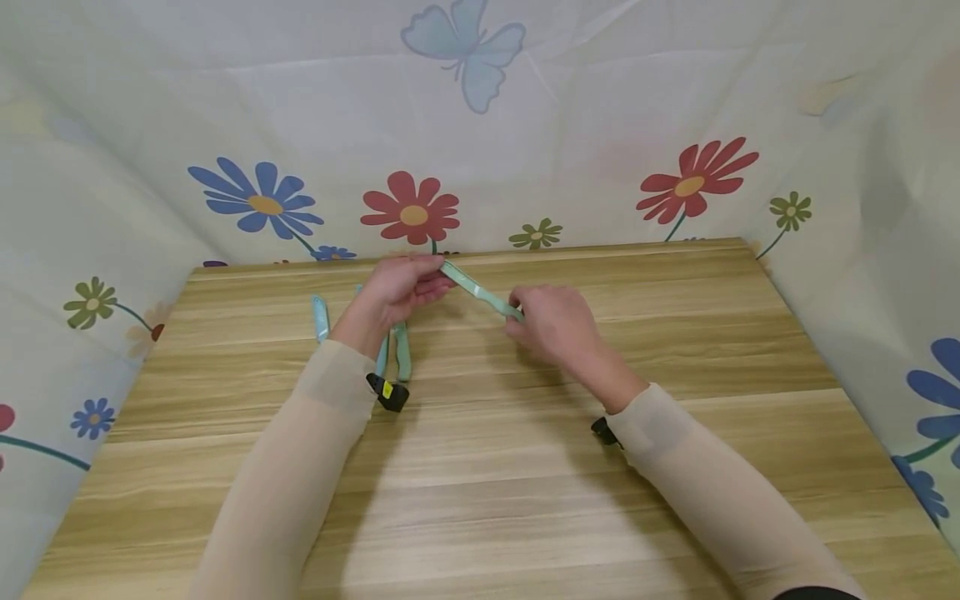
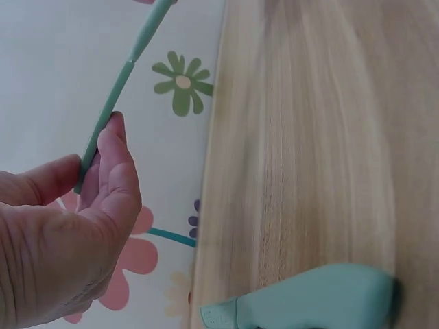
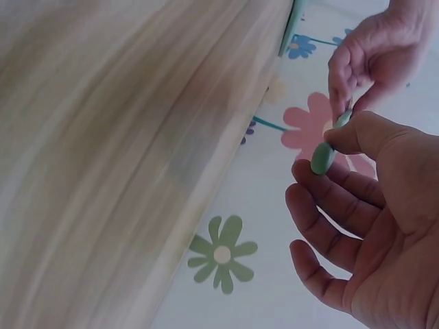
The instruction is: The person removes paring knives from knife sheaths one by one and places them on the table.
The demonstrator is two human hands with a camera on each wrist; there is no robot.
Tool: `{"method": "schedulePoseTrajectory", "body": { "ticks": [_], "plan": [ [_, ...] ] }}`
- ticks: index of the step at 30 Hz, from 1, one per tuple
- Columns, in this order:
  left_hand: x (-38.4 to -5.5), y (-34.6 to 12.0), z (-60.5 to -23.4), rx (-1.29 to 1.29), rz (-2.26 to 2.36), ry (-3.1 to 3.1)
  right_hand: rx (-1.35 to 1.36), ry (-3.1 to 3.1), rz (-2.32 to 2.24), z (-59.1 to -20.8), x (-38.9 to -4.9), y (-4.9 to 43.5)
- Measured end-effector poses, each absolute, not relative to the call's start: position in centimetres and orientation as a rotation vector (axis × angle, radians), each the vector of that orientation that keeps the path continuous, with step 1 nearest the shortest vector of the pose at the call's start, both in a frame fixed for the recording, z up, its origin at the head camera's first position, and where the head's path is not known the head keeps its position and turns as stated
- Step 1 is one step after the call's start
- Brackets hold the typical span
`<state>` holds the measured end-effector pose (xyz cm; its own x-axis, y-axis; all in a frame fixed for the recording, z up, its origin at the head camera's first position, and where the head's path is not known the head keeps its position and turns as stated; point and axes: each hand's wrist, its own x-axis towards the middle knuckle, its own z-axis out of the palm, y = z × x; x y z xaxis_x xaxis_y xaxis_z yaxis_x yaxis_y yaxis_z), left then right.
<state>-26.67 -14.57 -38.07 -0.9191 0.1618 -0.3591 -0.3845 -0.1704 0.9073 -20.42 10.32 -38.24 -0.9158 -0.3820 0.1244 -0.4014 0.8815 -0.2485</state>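
Both hands hold a slim mint-green knife [image 1: 477, 290] above the far part of the table. My left hand [image 1: 401, 290] pinches its flat, blade-side end between thumb and fingers. My right hand [image 1: 557, 323] pinches the rounded handle end [image 3: 323, 158] with thumb and index finger, the other fingers loosely bent. A seam between handle and flat part shows in the left wrist view. Under my left wrist lie a similar green knife [image 1: 403, 353] and a light-blue one [image 1: 383, 357], both partly hidden. Another light-blue piece [image 1: 321, 316] lies left of that wrist.
The wood-grain table [image 1: 480, 500] ends at a flower-print cloth [image 1: 585, 133] that hangs behind it and along both sides. A small black wrist camera [image 1: 388, 392] sits at the left cuff, another [image 1: 604, 431] at the right.
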Motion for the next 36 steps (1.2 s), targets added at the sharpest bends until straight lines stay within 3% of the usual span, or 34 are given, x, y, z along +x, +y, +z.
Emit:
{"method": "schedulePoseTrajectory", "body": {
  "ticks": [23, 36],
  "plan": [
    [-19.2, -12.8, -38.0, -0.224, 2.340, 1.653, 0.842, -2.599, 0.581, -37.9, -18.7, 14.2],
    [-16.2, -12.1, -38.2, -0.260, 2.443, 1.505, 1.049, -2.274, 0.384, -38.6, -18.2, 15.3]
  ]
}}
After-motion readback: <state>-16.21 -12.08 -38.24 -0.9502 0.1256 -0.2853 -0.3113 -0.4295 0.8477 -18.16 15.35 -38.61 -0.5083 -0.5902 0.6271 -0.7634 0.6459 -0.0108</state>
